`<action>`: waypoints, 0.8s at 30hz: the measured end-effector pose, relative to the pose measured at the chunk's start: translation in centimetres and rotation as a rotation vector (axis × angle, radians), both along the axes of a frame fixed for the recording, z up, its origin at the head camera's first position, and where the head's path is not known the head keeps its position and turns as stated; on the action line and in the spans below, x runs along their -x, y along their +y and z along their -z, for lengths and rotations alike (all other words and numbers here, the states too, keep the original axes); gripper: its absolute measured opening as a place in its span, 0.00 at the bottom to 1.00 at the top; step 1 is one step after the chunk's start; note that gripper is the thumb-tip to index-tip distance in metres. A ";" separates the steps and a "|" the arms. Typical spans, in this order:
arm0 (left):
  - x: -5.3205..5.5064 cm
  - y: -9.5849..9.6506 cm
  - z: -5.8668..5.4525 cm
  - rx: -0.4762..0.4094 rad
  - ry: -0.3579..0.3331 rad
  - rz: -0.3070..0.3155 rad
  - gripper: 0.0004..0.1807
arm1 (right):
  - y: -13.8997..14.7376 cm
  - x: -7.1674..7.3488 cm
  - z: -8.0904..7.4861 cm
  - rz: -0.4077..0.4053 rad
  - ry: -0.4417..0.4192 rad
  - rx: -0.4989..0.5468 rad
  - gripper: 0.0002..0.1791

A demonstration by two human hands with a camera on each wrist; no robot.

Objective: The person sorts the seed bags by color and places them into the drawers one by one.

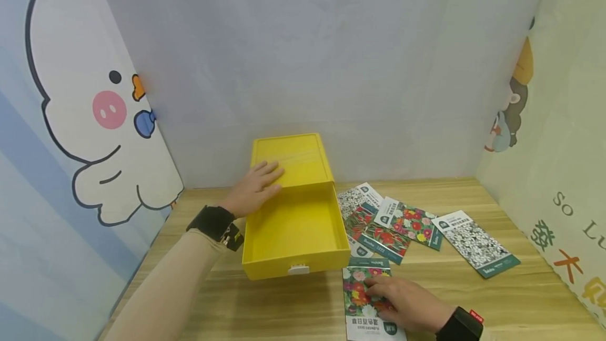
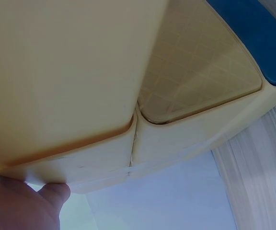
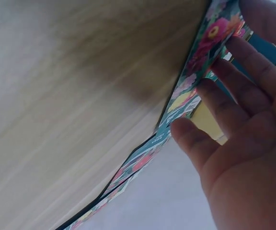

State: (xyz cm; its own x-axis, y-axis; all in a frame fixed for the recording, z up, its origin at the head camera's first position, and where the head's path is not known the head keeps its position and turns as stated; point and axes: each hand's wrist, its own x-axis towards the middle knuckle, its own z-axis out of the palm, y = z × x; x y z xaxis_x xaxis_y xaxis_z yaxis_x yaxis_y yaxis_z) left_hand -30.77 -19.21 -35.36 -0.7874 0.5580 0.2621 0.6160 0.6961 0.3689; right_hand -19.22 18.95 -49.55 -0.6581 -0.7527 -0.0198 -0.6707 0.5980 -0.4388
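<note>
A yellow drawer box (image 1: 293, 162) stands against the back wall. Its drawer (image 1: 293, 225) is pulled out toward me, with a bare floor and a white catch (image 1: 299, 269) on the front. My left hand (image 1: 253, 188) rests on the box's left side where casing and drawer meet, fingers stretched over the top. My right hand (image 1: 407, 301) touches a flower seed packet (image 1: 357, 301) in front of the drawer's right corner. In the right wrist view its fingers (image 3: 229, 105) lie fairly straight against the packet's printed face.
Right of the box, several seed packets overlap, among them a red-flowered packet (image 1: 385, 241) and a mixed-colour packet (image 1: 416, 225). A white-flowered packet (image 1: 478, 243) lies farther right on the wooden table (image 1: 473, 304). Cartoon-printed panels (image 1: 61, 225) flank the table.
</note>
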 end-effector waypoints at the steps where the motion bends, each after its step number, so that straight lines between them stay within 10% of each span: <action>1: 0.0 0.0 0.0 0.000 0.001 -0.001 0.28 | 0.0 0.0 0.0 0.005 -0.009 -0.001 0.17; 24: -0.1 0.0 0.0 0.004 -0.001 -0.010 0.29 | 0.9 0.5 -0.1 0.115 -0.039 -0.040 0.20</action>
State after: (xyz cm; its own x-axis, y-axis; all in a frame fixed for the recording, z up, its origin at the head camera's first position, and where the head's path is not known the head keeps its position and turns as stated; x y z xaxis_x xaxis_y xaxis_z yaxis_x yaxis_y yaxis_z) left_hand -30.67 -19.25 -35.39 -0.7935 0.5508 0.2589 0.6083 0.7039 0.3667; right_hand -19.77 19.89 -49.46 -0.7381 -0.6705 -0.0753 -0.5799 0.6875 -0.4372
